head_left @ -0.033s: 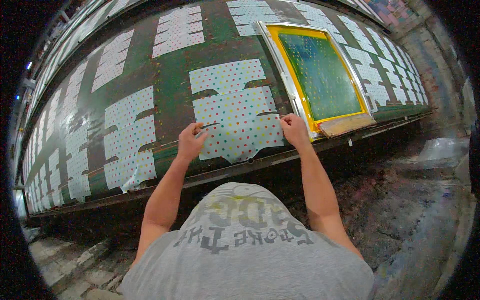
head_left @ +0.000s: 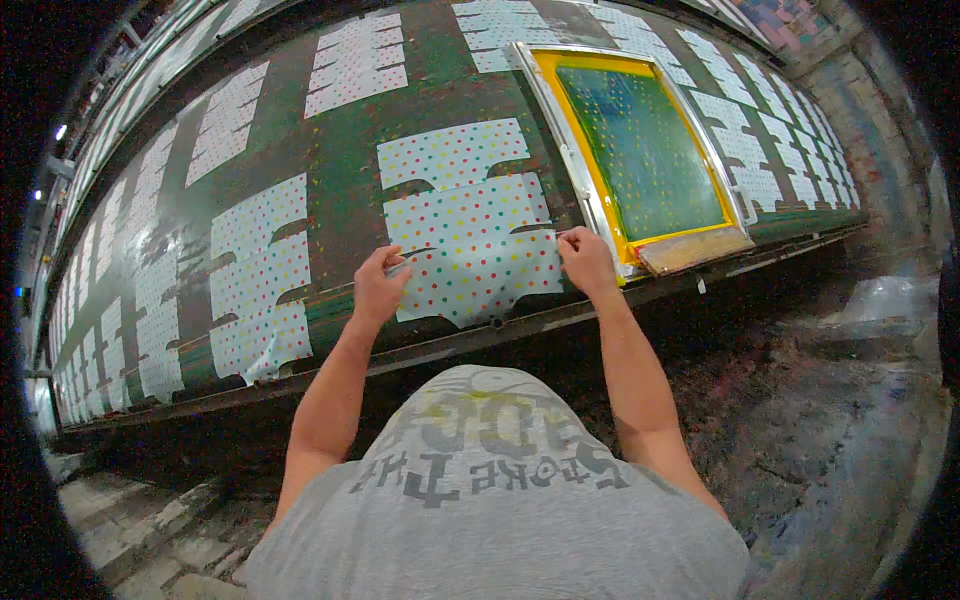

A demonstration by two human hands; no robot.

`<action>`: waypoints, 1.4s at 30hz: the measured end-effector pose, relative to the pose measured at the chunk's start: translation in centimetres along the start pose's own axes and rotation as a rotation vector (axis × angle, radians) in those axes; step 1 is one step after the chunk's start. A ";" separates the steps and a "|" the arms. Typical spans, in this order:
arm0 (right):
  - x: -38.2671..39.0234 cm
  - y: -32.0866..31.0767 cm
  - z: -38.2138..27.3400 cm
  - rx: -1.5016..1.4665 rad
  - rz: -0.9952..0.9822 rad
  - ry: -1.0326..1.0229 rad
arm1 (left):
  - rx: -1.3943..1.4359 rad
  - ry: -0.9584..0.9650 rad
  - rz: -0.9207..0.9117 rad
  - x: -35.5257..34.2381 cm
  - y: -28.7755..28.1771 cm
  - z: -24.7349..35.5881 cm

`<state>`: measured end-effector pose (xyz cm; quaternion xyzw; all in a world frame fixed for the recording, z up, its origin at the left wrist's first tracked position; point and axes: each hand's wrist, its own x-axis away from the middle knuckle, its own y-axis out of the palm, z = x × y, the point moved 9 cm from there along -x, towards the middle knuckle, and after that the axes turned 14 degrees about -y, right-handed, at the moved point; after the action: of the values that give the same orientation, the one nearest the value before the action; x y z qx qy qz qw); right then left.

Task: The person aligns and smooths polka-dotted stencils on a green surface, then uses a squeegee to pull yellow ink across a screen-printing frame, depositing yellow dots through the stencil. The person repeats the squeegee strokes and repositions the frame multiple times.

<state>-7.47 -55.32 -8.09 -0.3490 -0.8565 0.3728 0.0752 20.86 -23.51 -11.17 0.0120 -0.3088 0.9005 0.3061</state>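
Observation:
A white cut fabric piece (head_left: 478, 255) with red, green and yellow dots lies on the dark green table (head_left: 345, 215), at its near edge. My left hand (head_left: 380, 283) pinches the left edge of this piece between thumb and fingers. At its right edge, near an upper corner, the fingertips of my right hand (head_left: 587, 262) are closed on the cloth. The near end of the piece has a curved, notched outline and small ripples. Just beyond it lies another dotted piece (head_left: 450, 152), touching or slightly overlapping it.
To the right, a printing screen (head_left: 648, 150) in a metal frame with yellow borders rests on the table. A wooden bar (head_left: 695, 252) sits at its near end. More dotted pieces (head_left: 260, 270) lie in rows left, beyond and right. Dark, stained floor (head_left: 780, 400) runs below the table edge.

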 end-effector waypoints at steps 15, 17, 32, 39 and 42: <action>4.4 -7.3 -6.5 -0.156 -0.089 -0.555 | -0.035 -0.030 0.567 9.7 -3.2 0.4; 3.8 -8.1 -8.0 -0.192 -0.059 -0.629 | -0.071 0.065 0.567 9.4 -2.1 3.3; 6.8 -8.5 -7.0 -0.538 -0.015 -0.330 | 0.245 0.374 0.178 3.5 14.2 18.5; 6.4 -12.5 -4.2 -0.387 0.039 -0.470 | 0.264 0.304 0.032 3.5 19.4 21.5; 6.0 -14.9 -2.6 -0.362 0.038 -0.593 | 0.271 0.352 0.086 3.7 21.1 23.6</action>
<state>-18.95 -56.98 3.29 -0.2490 -0.8866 0.3016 -0.2469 2.14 -47.93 -2.87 -0.1175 -0.1269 0.9342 0.3120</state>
